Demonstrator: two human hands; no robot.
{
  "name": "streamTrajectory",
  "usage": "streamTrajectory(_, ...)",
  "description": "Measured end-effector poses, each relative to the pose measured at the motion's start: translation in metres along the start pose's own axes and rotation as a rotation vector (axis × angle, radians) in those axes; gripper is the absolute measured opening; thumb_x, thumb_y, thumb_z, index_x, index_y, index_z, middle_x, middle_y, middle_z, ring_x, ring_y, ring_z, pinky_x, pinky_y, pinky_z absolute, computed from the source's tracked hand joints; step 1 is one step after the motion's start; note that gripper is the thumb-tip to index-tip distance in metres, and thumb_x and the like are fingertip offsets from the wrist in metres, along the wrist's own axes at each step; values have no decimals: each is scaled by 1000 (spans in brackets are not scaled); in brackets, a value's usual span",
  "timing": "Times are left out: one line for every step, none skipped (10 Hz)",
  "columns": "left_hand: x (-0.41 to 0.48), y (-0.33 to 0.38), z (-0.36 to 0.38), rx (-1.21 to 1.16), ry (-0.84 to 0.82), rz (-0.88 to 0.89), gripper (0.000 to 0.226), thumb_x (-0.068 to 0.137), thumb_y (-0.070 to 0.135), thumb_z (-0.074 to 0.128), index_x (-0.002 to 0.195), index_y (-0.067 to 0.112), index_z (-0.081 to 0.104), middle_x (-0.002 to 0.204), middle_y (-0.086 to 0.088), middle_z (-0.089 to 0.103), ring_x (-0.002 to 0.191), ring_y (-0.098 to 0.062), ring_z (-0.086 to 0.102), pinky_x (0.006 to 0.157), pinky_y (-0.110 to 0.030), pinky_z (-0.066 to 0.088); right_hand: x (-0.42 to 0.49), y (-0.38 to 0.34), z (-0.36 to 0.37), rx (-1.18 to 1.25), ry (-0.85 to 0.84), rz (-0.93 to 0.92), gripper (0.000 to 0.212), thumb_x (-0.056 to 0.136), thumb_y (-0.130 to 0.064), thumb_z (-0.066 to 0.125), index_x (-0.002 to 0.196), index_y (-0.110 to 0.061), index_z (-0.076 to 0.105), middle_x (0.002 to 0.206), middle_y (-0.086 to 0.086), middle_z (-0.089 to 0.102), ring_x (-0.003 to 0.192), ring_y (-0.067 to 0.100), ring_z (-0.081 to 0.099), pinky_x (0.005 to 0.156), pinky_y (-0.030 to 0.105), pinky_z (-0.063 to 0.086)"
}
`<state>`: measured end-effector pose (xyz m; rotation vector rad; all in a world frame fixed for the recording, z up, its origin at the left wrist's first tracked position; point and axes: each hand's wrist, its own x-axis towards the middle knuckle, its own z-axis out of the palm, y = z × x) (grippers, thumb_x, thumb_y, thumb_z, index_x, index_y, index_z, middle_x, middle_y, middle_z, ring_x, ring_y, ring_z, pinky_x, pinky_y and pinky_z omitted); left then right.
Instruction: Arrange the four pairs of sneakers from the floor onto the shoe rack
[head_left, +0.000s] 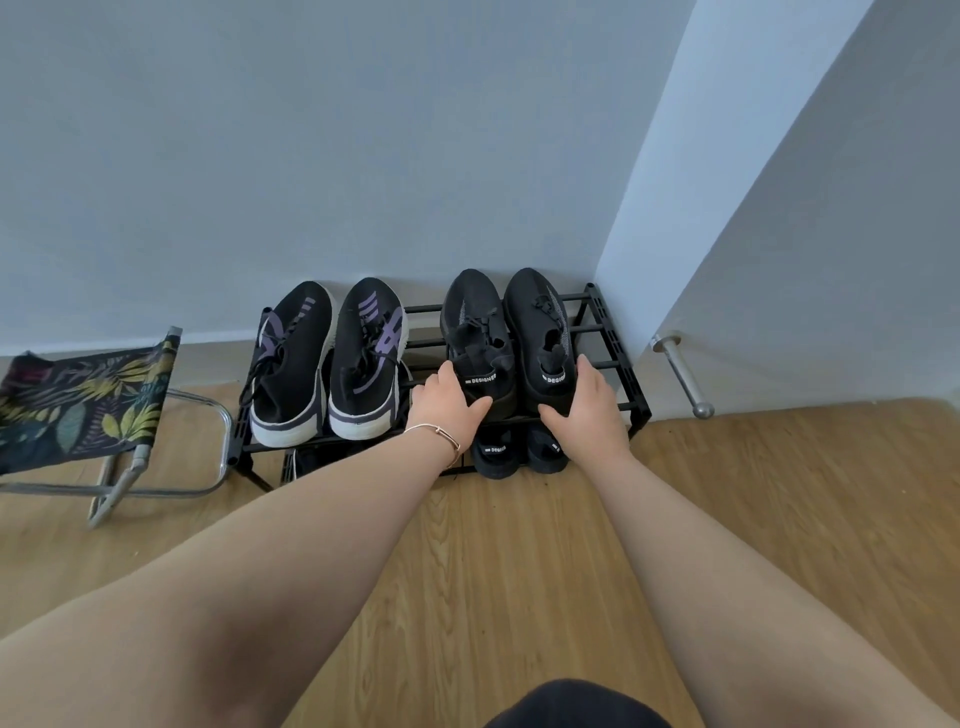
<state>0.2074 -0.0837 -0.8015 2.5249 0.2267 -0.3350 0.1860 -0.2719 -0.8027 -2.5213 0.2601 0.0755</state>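
Observation:
A black two-tier shoe rack (621, 358) stands against the wall. On its top tier sit a black pair with purple stripes and white soles (332, 358) at the left and an all-black knit pair (511, 332) at the right, toes to the wall. My left hand (449, 402) grips the heel of the left black knit sneaker. My right hand (582, 402) grips the heel of the right one. On the lower tier another black pair (519, 454) shows its heels beneath my hands; a further dark shoe (311, 460) is mostly hidden at the left.
A folding stool with a leaf-print seat (83, 405) stands left of the rack on the wooden floor (519, 571). A wall corner and a metal door stopper (680, 374) lie just right of the rack.

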Motion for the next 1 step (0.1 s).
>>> streamTrajectory(-27, 7, -25, 15, -19, -6, 73, 102, 40, 50, 159, 7, 19, 156, -18, 39, 141, -39, 37, 114, -46, 34, -25, -23, -22, -52, 24, -47, 81, 94, -29, 66, 159, -9, 22, 162, 9, 34, 148, 26, 31, 117, 40, 31)
